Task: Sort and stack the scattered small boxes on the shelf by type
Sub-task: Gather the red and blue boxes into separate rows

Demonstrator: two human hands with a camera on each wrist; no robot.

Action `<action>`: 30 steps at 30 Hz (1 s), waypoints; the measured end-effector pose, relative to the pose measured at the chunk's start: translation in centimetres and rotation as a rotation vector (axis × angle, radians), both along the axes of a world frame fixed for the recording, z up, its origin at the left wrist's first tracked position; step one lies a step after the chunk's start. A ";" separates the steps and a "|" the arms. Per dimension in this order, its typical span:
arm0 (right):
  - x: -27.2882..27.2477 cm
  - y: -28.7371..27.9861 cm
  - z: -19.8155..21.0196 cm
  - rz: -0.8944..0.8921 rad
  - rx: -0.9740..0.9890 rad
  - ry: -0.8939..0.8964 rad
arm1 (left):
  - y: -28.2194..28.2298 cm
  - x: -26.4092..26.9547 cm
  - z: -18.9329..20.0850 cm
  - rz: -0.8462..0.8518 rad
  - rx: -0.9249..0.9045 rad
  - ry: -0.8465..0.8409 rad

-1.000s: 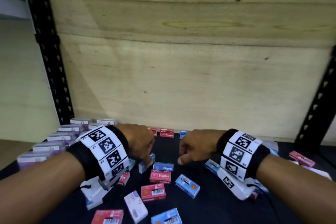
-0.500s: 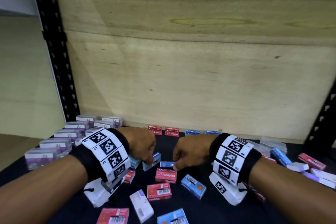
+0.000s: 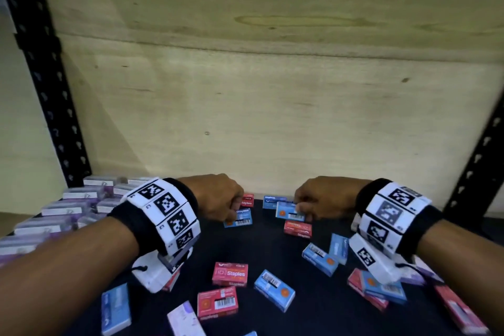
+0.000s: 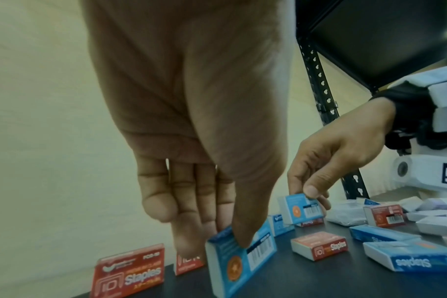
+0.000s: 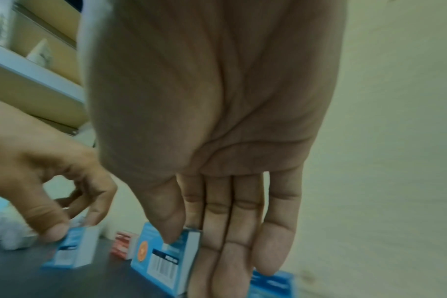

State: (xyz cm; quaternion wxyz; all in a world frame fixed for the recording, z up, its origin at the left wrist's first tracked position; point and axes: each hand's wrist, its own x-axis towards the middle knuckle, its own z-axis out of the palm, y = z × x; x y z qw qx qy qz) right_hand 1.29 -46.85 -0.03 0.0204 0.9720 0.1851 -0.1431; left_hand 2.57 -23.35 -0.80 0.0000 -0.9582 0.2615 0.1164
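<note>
Two blue boxes (image 3: 240, 218) (image 3: 289, 211) tilted, held off shelf.

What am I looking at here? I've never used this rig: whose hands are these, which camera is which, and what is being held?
No machine: a person's two bare hands, wearing wristbands with printed markers. The wide picture comes from a head camera; the other two look along each wrist.

The left hand pinches a blue staple box. The right hand pinches another blue box.

On the dark shelf lie scattered red boxes and blue ones, with purple boxes grouped at the left.
</note>
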 end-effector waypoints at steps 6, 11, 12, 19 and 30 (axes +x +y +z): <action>1.3 -2.9 -0.5 -0.104 0.004 0.000 | -2.2 1.3 -1.5 -0.049 0.021 -0.031; 1.9 -3.4 -1.7 -0.132 -0.069 0.030 | -2.3 1.7 -2.0 -0.040 -0.045 0.014; 1.8 -3.3 -1.8 -0.132 -0.078 0.031 | -2.1 1.8 -2.1 -0.035 -0.071 0.034; 1.4 -3.2 -1.7 -0.099 -0.094 -0.002 | -1.3 1.6 -2.3 0.019 -0.164 0.144; 1.0 -3.2 -1.8 -0.114 -0.042 0.023 | -1.4 1.5 -2.7 0.009 -0.104 0.129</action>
